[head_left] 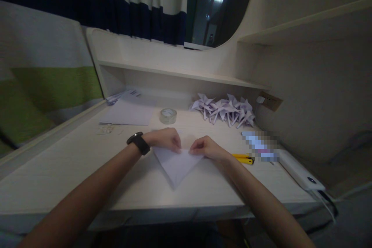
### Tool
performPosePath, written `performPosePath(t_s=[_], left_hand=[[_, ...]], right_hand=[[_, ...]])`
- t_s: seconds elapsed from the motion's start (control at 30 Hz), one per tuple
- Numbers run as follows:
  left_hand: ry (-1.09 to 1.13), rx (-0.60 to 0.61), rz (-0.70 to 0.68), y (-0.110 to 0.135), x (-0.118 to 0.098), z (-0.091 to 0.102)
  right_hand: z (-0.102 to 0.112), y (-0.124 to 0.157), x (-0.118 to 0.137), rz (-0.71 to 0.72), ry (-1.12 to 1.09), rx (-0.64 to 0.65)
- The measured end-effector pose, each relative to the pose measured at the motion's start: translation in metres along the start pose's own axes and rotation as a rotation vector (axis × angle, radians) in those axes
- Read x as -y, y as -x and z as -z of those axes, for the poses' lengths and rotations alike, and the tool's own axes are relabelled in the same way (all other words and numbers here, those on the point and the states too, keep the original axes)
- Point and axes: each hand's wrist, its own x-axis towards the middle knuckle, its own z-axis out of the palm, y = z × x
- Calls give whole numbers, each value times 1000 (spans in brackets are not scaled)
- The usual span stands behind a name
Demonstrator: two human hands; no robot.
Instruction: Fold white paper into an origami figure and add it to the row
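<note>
Paper triangle crosswise, apex nearest

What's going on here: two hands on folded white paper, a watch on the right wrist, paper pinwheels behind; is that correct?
Not quite: the watch is on the left wrist, as the head view shows. The left hand and right hand are on folded white paper, with pinwheels behind.

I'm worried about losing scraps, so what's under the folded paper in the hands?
The desk shows along the near edges of the folded paper. Whatever lies directly beneath is covered by the paper, with the left hand and right hand at its far edge.
</note>
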Motion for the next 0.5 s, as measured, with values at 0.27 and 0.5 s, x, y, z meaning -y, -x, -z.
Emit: performPosePath(t_s=[0.27,0.5], left_hand=[[106,-22,28,-9,9,-22],[164,60,8,6,9,-26]], right_hand=[[-2,4,22,78,222,164],[6,11,22,29,269,273]])
